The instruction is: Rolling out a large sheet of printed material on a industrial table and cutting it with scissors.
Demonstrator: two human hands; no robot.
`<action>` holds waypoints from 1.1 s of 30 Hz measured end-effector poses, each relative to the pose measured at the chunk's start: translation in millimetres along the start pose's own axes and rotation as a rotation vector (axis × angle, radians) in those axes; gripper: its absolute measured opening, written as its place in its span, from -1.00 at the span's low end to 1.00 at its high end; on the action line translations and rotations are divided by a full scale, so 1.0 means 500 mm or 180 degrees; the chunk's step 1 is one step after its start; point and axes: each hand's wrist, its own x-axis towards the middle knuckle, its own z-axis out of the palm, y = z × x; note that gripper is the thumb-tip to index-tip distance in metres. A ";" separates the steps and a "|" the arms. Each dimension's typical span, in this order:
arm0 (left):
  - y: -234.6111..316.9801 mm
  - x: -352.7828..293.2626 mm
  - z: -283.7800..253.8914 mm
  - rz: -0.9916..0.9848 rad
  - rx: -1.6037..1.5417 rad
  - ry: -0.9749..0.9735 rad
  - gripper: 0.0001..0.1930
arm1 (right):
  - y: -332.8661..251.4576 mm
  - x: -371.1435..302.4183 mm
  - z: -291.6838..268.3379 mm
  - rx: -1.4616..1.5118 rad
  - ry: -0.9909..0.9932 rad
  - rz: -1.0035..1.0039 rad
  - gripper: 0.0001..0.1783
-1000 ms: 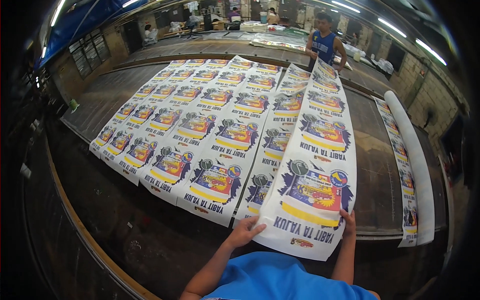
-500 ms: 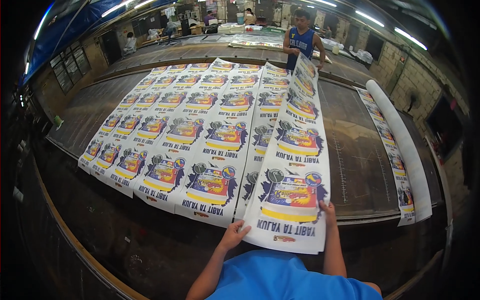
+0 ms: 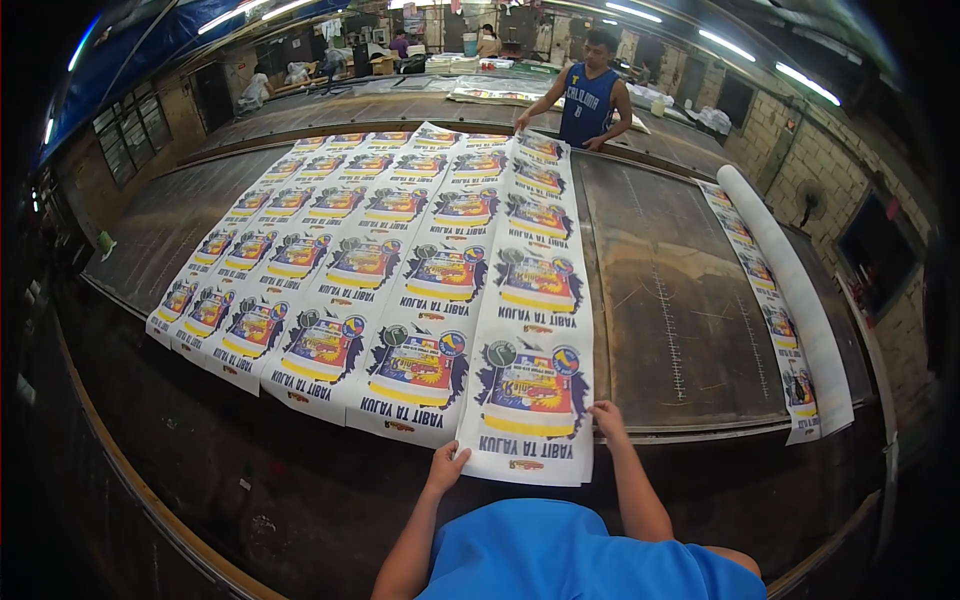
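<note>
A long white sheet printed with repeated purple, red and yellow designs (image 3: 537,280) stretches from me to a co-worker across the table. My left hand (image 3: 447,467) pinches its near left corner, thumb on top. At the near right edge, my right hand (image 3: 607,420) is closed on the same sheet, its fingers partly hidden. The sheet's near end hangs past the table's front edge. Its left side runs along, and seems to overlap, another printed sheet (image 3: 430,280). At the far end the co-worker's hand (image 3: 522,122) touches the sheet.
Several matching printed strips (image 3: 250,270) cover the table's left part. Bare dark tabletop (image 3: 650,260) with scale-like marks lies to the right. A white roll (image 3: 785,290) rests there beside another printed strip (image 3: 765,290). The co-worker in a blue jersey (image 3: 588,105) stands beyond the table.
The sheet has swung left and come down flatter beside the other strips, both my hands moving left with it. The co-worker has lowered the far end and reached out to the left.
</note>
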 end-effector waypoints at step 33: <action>0.107 0.080 -0.093 -0.1179 -0.2524 -0.1387 -0.20 | -0.450 -0.175 0.288 0.2149 -0.1803 -0.0932 -0.71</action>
